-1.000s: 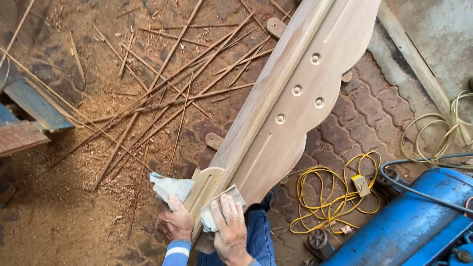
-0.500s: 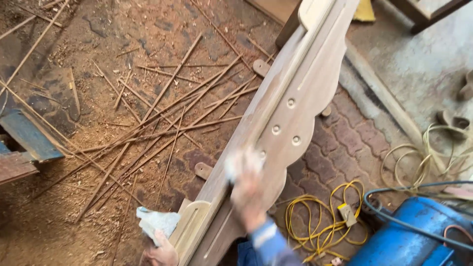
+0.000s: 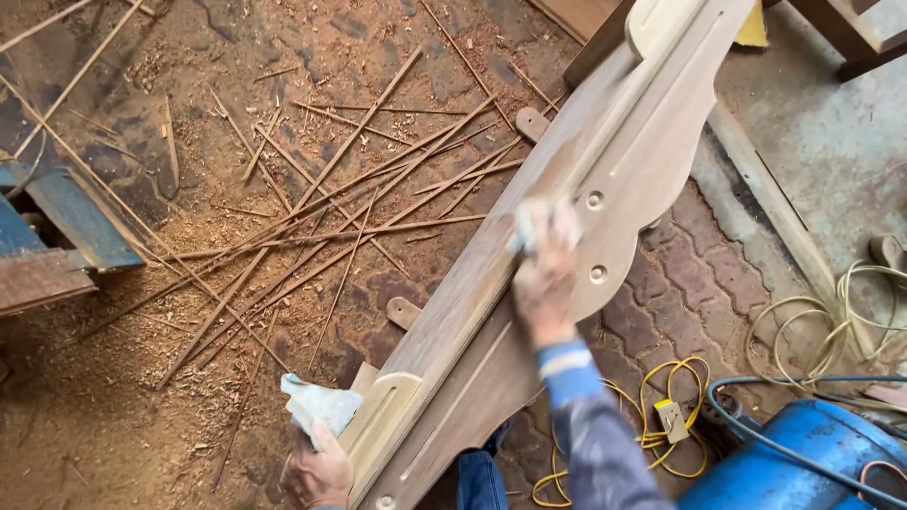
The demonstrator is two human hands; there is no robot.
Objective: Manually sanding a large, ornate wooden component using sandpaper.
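**Carved panel under the rubbing pad: slip and snag risks**

Carved wooden panel (image 3: 529, 283) slanting from bottom left to upper right, lower end by the knees, upper end over a concrete floor (image 3: 831, 142), above sawdust and paving. Right hand (image 3: 546, 274) stretched far up the board, fingers curled and pressed onto a pale rubbing pad (image 3: 534, 222) just beside the round plugged holes (image 3: 594, 199). Left hand (image 3: 316, 472) down at the rounded lower end, fingers closed around a grey crumpled cloth (image 3: 316, 404), bracing the edge.

Likely trouble, as a judgement: with the arm so extended, pad prone to skidding off the scalloped edge, knuckles striking wood. Panel held only at the bottom, so liable to twist or slide on loose sawdust. Pad edge apt to catch in a hole or the long groove. Thin wood strips (image 3: 312, 217) and yellow cable (image 3: 652, 416) near the feet, both tripping hazards.
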